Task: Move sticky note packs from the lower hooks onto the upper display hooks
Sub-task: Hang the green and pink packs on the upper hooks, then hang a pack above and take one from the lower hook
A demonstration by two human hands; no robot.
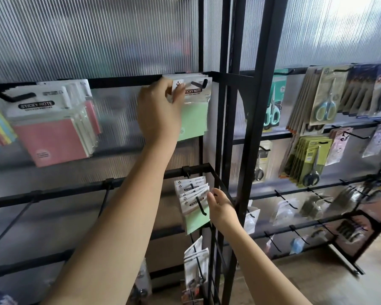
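Weight: the green sticky note packs (193, 119) look light, a thin pad in a clear sleeve under a white card header; one hand should carry one easily.
Stiffness: the pad likely gives the pack some body, but I'd judge the header card bends and the punched hole could tear if yanked sideways off a hook.
Surface: the film looks glossy, so probably slick to the fingers; a pinch is safer than a flat push.
Where to hold: by the header, just beside the hole, so the hole can be steered along the hook.
Look: pale green squares, white header with a black "STICKY NOTE" band and a small logo.
Upper packs: hanging on the upper hook (199, 83) at the right end of the top rail, close to the black upright.
Lower packs (193, 205): fanned on the lower hook (201, 205), one rail down, same right end.
Left hand (158, 111): raised, fingers and thumb pinching the header of the front upper pack.
Right hand (221, 209): low, fingers loosely spread just beside the lower packs' right edge, gripping nothing that I can see.
Neighbours: pink sticky note packs (51, 137) hang toward the top rail's left end.
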